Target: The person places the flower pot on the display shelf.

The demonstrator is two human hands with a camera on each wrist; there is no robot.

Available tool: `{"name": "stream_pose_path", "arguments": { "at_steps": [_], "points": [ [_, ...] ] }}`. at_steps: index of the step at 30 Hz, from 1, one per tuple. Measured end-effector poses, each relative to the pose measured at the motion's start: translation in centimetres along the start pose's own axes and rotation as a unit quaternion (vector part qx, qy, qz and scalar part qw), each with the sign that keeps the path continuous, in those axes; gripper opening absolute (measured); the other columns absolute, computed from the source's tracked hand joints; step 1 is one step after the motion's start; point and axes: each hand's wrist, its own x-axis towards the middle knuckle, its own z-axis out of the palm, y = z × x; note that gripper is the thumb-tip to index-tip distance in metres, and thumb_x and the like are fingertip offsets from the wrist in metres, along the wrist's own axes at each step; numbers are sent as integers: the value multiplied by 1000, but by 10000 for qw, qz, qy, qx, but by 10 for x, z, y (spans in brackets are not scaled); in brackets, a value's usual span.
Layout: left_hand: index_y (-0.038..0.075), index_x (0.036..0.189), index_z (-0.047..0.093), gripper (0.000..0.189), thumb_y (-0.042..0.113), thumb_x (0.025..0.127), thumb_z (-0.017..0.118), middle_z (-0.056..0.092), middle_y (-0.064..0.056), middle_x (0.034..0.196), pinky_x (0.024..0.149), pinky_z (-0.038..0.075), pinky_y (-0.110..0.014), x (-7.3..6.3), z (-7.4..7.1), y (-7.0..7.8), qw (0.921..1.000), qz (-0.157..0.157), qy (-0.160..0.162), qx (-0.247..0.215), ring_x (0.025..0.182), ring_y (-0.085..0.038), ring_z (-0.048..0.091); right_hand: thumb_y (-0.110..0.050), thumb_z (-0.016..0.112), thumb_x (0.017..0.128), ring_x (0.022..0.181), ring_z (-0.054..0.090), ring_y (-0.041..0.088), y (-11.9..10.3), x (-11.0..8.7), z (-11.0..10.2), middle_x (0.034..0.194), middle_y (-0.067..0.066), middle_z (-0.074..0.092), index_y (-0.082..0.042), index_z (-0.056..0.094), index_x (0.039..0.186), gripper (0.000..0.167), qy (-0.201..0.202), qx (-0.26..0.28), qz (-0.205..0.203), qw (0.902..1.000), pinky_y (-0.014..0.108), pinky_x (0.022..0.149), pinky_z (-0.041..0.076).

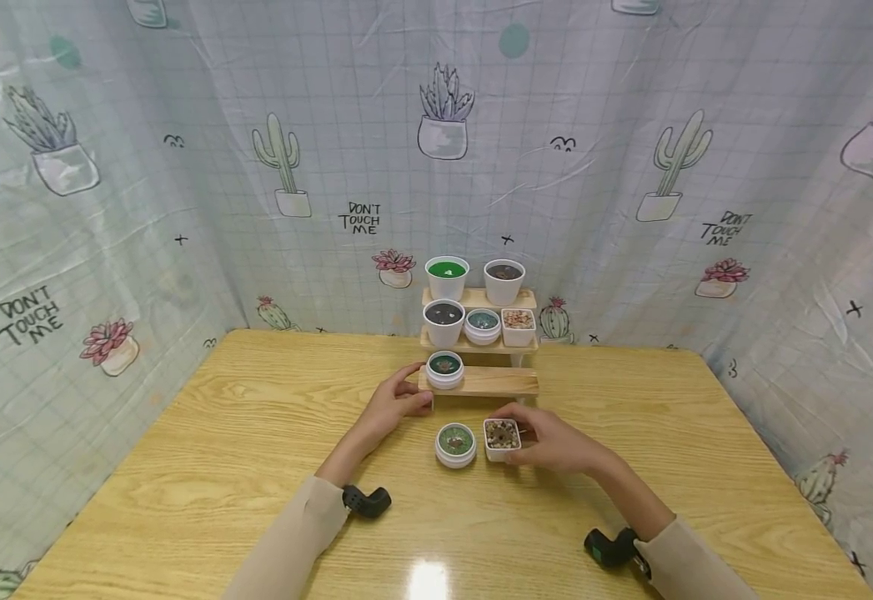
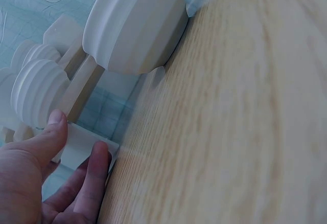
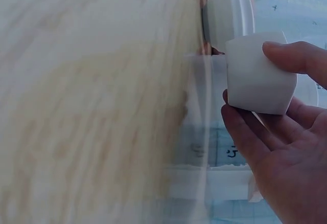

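My left hand [image 1: 393, 402] grips the left end of the lowest step of a three-tier wooden shelf [image 1: 498, 382]. In the left wrist view its thumb lies by the wooden edge, with the fingers at the white support [image 2: 82, 144] below. My right hand [image 1: 554, 442] holds a small square white pot [image 1: 502, 439] filled with pebbles, pinched between thumb and fingers. The right wrist view shows the pot [image 3: 260, 75] tilted in that camera's picture; whether it touches the table cannot be told. Left of it, on the table, stands a round white ribbed pot [image 1: 455, 446] with green filling.
A round pot [image 1: 445, 371] stands on the low step's left end. The middle step bears a dark-filled cup [image 1: 444, 325], a round pot [image 1: 483, 327] and a square pot [image 1: 519, 327]. Two cups, green-filled [image 1: 447, 279] and brown-filled [image 1: 504, 283], stand on top. Behind hangs a printed curtain [image 1: 594, 233].
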Motion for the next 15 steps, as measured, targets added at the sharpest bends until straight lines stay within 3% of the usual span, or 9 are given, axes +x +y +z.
{"name": "stream_pose_path", "arguments": {
  "at_steps": [6, 15],
  "points": [
    [13, 161, 36, 68, 13, 101, 68, 66, -19, 115, 92, 65, -39, 0, -1, -1, 10000, -30, -3, -1, 97, -26, 76, -17, 78, 91, 116, 59, 23, -4, -1, -3, 133, 14, 62, -7, 55, 141, 55, 76, -80, 66, 9999, 38, 103, 54],
    [15, 160, 37, 67, 12, 101, 68, 67, -19, 115, 92, 65, -39, 2, 0, 0, 10000, -34, 14, -1, 96, -27, 76, -16, 78, 91, 117, 60, 22, -8, -2, -10, 132, 13, 63, -7, 55, 141, 55, 218, -11, -72, 9997, 37, 106, 54]
  ]
}}
